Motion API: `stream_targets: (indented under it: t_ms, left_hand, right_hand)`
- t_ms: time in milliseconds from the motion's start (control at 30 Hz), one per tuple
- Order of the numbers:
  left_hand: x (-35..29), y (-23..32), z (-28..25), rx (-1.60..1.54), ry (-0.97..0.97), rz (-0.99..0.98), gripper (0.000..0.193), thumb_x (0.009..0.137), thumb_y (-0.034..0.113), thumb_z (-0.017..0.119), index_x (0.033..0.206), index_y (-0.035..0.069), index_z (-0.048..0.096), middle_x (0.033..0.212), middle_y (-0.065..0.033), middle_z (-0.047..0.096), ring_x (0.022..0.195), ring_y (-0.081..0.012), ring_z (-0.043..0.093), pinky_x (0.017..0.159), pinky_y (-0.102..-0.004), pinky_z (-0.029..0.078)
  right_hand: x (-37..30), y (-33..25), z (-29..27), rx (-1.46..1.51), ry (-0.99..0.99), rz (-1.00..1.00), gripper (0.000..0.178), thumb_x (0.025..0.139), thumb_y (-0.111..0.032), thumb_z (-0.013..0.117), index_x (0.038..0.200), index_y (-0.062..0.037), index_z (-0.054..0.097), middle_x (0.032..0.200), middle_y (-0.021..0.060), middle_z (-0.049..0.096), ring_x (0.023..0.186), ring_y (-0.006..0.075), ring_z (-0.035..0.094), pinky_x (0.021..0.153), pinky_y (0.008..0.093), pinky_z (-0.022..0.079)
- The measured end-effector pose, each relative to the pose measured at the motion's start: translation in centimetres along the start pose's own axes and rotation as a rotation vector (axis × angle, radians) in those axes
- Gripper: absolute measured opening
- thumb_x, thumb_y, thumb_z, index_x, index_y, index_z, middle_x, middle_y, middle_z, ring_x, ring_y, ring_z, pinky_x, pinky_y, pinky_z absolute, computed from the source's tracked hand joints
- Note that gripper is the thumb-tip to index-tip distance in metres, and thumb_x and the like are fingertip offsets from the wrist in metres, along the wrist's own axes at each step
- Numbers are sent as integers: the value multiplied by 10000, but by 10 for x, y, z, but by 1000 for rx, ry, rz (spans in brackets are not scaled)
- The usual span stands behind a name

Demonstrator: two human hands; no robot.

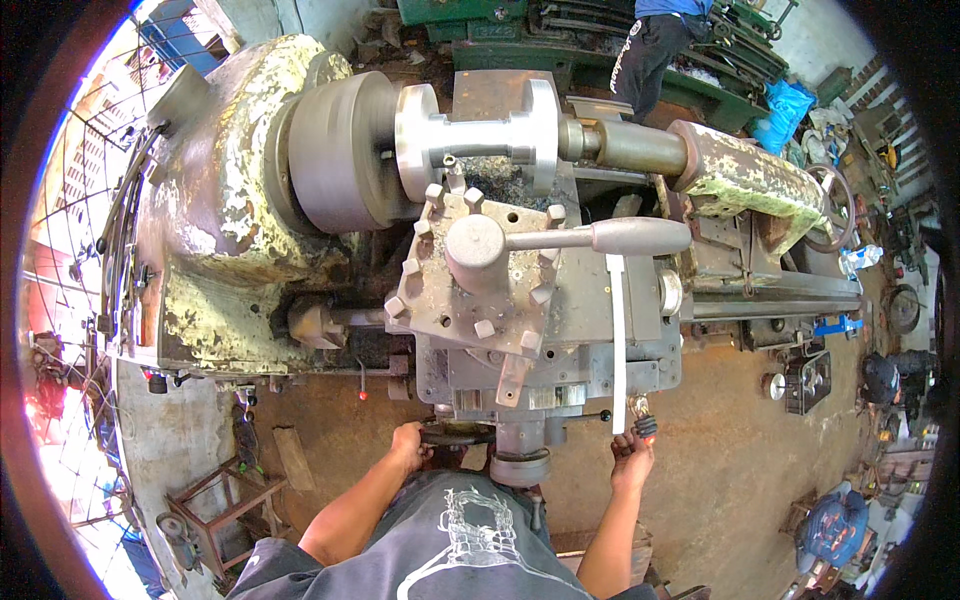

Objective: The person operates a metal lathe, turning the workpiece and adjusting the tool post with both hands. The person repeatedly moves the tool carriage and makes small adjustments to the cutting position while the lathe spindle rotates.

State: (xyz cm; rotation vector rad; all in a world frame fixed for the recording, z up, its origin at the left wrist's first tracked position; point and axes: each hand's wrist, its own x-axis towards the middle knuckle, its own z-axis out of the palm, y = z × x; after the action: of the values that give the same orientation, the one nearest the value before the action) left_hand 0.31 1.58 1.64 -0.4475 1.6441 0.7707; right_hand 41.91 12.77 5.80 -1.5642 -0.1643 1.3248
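Head view: the silver flanged spool (480, 138) is sitting at upper centre, the tool post (520, 295) below; at lower centre, the left hand (407, 446) is clamping a handwheel (457, 436); the right hand (632, 460) is resting by a dark knob (645, 427), finger closure unclear; slow, even winding should be serving best.

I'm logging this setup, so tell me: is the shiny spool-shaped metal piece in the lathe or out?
In: the shiny metal piece sits between the chuck at left and the tailstock at right.
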Motion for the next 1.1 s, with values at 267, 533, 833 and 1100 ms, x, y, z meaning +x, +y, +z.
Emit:
stream_targets:
  t_ms: [267, 533, 833, 1100]
  left_hand:
    - [12, 0, -13, 47, -28, -34, 170, 909, 234, 500, 848, 87, 559, 661, -67, 542, 513, -174, 454, 576, -418, 470]
    - [74, -2, -33, -191, -320, -154, 200, 902, 223, 503, 1025, 114, 616, 878, -69, 616, 657, -213, 578, 686, -433, 505]
    - [-30, -41, 35, 148, -14, 417, 274, 948, 185, 564, 1144, 54, 425, 784, -134, 624, 567, -241, 657, 438, -370, 516]
    - [-37, 4, 8, 481, 190, 612, 276, 872, 222, 664, 1057, 21, 626, 942, -229, 700, 807, -379, 700, 707, -436, 552]
  right_hand:
    - [-14, 10, 3, -34, -10, 70, 90, 977, -155, 545, 989, -66, 549, 827, 32, 599, 678, 165, 592, 631, 306, 491]
    - [-33, 26, 0, -91, -183, 100, 83, 982, -130, 546, 974, -48, 558, 829, 45, 607, 689, 172, 613, 623, 311, 502]
    - [-67, 37, 12, -386, -167, 146, 177, 950, -153, 604, 1044, -4, 598, 874, 95, 641, 704, 194, 639, 620, 290, 525]
    - [-85, 31, 48, -590, -289, 9, 256, 953, -185, 617, 1104, 20, 599, 982, 118, 671, 813, 180, 642, 712, 308, 512]
